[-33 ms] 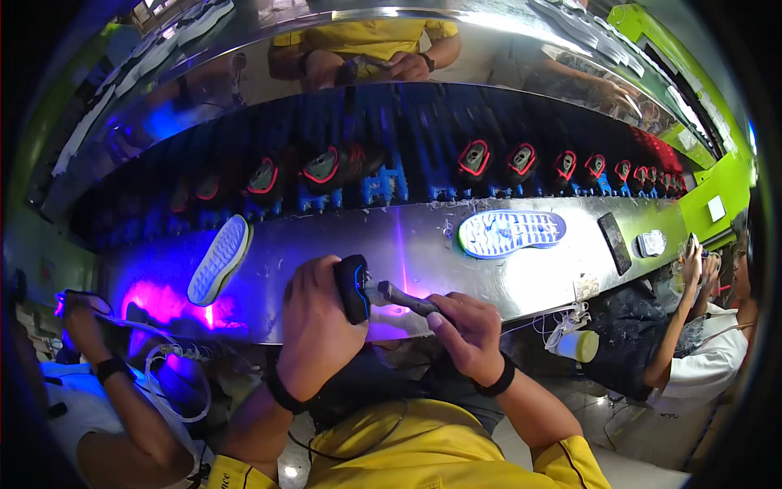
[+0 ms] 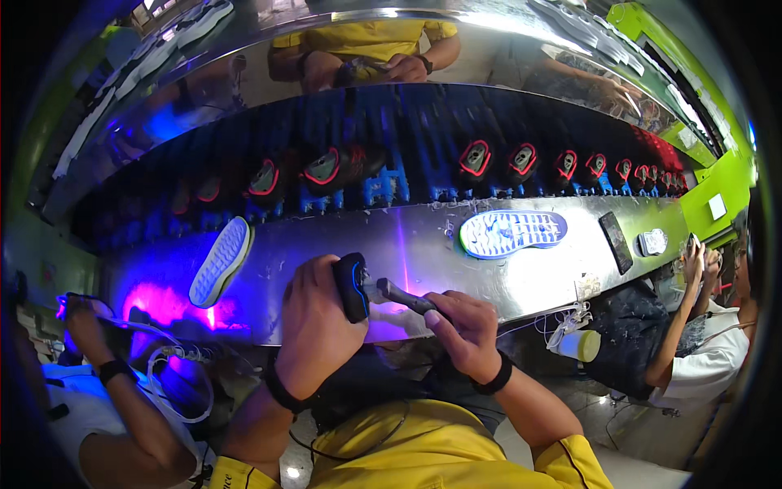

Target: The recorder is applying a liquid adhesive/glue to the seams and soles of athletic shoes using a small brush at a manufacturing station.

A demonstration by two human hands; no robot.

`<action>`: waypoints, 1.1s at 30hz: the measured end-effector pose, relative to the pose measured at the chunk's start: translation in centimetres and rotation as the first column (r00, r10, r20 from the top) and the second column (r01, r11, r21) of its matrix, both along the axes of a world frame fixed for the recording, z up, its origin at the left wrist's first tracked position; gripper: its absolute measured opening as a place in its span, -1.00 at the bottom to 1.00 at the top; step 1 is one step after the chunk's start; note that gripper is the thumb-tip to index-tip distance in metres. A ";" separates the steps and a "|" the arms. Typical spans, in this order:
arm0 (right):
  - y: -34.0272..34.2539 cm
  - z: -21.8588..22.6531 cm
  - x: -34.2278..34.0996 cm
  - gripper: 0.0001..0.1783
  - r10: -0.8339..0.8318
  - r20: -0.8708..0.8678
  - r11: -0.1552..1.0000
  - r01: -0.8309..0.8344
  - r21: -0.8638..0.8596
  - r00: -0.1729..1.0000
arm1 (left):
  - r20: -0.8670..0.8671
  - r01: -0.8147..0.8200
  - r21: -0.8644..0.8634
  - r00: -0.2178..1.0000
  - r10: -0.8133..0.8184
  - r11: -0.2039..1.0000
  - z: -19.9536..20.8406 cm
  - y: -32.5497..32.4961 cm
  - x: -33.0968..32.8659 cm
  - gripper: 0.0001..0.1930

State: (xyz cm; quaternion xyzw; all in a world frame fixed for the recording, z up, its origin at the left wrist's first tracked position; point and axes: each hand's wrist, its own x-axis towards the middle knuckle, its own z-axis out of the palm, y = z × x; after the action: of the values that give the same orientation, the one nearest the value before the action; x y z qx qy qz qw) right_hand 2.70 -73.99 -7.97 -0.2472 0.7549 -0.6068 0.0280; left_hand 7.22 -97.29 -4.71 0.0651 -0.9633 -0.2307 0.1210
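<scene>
My left hand (image 2: 319, 318) is closed around a black shoe (image 2: 351, 287) with a blue line along its side, holding it tilted over the bench's near edge. In my right hand (image 2: 468, 334) is a grey-handled tool (image 2: 405, 297), pinched between thumb and fingers. The tool's pale tip meets the shoe, or lies just in front of it; its exact kind is unclear. Beyond my left hand a pale shoe sole (image 2: 221, 262) lies at a slant on the metal bench (image 2: 326, 236). Another white and blue sole (image 2: 513, 231) lies to the right, tread side up.
Behind the bench runs a row of black shoes with red collars, one of them a near shoe (image 2: 323, 165), on blue supports. A dark flat bar (image 2: 615, 243) lies at right. Co-workers sit on both sides. A pale yellow tub (image 2: 579, 345) with cables is below the bench edge.
</scene>
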 end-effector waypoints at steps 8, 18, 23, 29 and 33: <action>-3.2 -2.5 0.2 -0.73 0.011 0.080 0.995 -0.003 -0.103 0.997 | 0.264 -0.034 0.114 0.965 0.003 0.993 2.3 -2.8 -2.0 -0.16; -3.7 -4.1 1.9 -0.72 -0.059 0.180 0.998 0.052 0.041 0.982 | 0.339 0.034 0.070 0.939 -0.056 0.997 2.2 -6.3 -2.1 0.12; -2.6 -4.1 2.5 -0.67 -0.050 0.409 0.999 0.048 0.015 0.911 | 0.287 -0.041 0.347 0.956 -0.064 0.937 0.9 -7.4 -0.7 0.23; -1.1 -0.6 1.9 -0.69 0.009 0.519 0.996 0.038 -0.080 0.855 | 0.089 0.059 0.691 0.982 -0.166 0.721 -0.4 -5.8 2.1 0.13; -1.1 -0.1 2.5 -0.69 0.031 0.474 0.991 0.035 -0.130 0.880 | 0.119 -0.027 0.890 0.977 -0.174 0.455 1.1 -3.2 3.9 0.07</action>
State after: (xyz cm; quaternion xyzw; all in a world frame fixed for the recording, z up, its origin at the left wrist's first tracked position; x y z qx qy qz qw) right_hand 5.22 -75.12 -8.11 -0.0916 0.6825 -0.6985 0.1946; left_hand 11.14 -100.47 -3.62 0.0988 -0.7109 -0.6955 -0.0346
